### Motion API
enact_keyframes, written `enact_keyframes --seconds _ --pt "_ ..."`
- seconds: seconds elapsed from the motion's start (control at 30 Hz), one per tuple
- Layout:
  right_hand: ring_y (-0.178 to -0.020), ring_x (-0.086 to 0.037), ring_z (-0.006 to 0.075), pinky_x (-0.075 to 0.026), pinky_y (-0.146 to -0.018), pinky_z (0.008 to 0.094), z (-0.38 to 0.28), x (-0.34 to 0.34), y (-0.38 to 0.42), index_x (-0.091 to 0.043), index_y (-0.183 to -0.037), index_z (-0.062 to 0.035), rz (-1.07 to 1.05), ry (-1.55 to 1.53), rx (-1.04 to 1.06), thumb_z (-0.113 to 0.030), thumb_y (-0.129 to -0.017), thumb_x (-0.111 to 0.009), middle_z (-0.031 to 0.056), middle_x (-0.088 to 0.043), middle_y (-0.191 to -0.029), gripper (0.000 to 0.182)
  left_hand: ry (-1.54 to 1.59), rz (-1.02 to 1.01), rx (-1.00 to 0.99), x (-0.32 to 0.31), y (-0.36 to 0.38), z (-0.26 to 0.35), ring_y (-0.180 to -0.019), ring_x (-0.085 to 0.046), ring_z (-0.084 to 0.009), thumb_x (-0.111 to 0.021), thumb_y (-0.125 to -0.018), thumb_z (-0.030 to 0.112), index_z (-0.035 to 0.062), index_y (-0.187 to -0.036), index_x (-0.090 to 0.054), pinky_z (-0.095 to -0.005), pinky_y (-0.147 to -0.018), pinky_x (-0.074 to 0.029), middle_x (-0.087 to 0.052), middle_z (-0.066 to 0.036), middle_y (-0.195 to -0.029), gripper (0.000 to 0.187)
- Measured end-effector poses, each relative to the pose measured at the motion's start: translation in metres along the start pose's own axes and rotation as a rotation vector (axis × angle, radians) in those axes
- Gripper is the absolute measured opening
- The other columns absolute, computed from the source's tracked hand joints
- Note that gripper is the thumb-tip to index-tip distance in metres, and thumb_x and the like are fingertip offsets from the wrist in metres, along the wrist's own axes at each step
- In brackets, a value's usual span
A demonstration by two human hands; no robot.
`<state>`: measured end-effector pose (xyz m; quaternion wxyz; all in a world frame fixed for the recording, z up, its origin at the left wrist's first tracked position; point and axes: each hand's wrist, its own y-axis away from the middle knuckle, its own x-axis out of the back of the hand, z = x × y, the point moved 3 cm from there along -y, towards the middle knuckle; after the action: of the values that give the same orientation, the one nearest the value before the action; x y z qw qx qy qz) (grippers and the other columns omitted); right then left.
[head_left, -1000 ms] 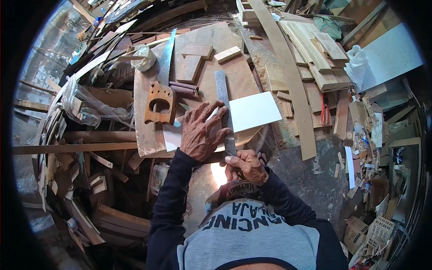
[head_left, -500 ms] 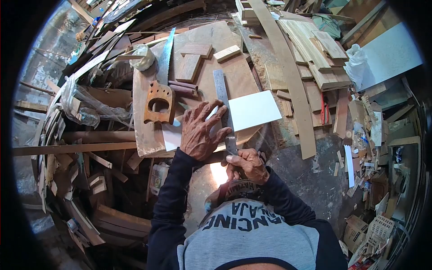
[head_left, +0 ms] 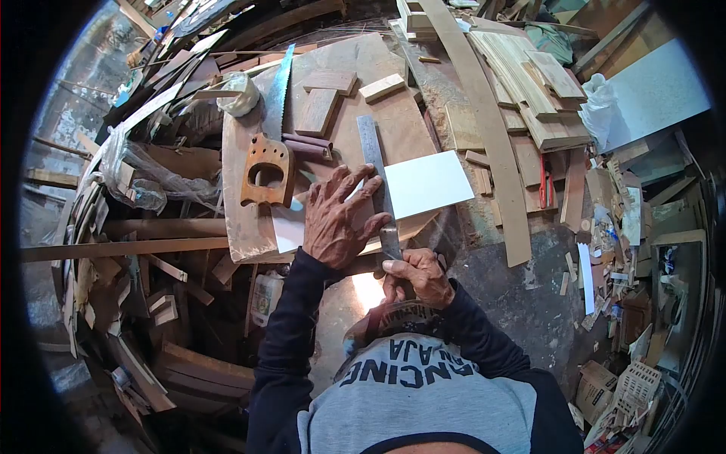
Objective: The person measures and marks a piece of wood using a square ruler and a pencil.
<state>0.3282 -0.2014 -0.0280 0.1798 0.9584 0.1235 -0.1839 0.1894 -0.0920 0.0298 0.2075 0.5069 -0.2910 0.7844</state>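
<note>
A steel ruler (head_left: 368, 144) lies lengthwise across a white sheet (head_left: 427, 187) on a wooden board that serves as a worktop (head_left: 249, 234). My left hand (head_left: 338, 216) is flat with fingers spread over the sheet's left part, its fingertips and thumb against the ruler's left side. At the ruler's near end, my right hand (head_left: 420, 276) is closed, thumb pressed to the fingers; what it grips is hidden. A handsaw (head_left: 266, 170) with a wooden handle rests left of my left hand, its blue blade pointing away.
Wood blocks (head_left: 318, 111) and a pale block (head_left: 382, 88) lie at the worktop's far side. A white tub (head_left: 239, 97) stands beside the saw blade. To the right are a long strip (head_left: 484, 113), stacked boards (head_left: 529, 91) and red-handled pliers (head_left: 543, 181). Scrap wood fills the left.
My right hand has shifted very slightly at the ruler's near end. My left hand, the ruler and the sheet look almost unmoved.
</note>
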Motion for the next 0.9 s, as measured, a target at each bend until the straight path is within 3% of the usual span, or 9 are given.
enact_keyframes --seconds 0.9 --pt "-0.046 -0.052 0.0074 -0.040 -0.044 0.0219 0.0037 0.0026 -0.0019 -0.065 -0.075 -0.0003 -0.011 -0.010 -0.005 -0.023 -0.099 -0.055 0.0089 -0.067 -0.064 0.034 -0.019 -0.020 0.013 -0.0032 0.0002 -0.0024 -0.137 -0.040 -0.0314 -0.072 -0.086 0.044 0.0196 -0.137 -0.057 -0.0516 -0.111 -0.028 -0.047 -0.002 -0.149 0.058"
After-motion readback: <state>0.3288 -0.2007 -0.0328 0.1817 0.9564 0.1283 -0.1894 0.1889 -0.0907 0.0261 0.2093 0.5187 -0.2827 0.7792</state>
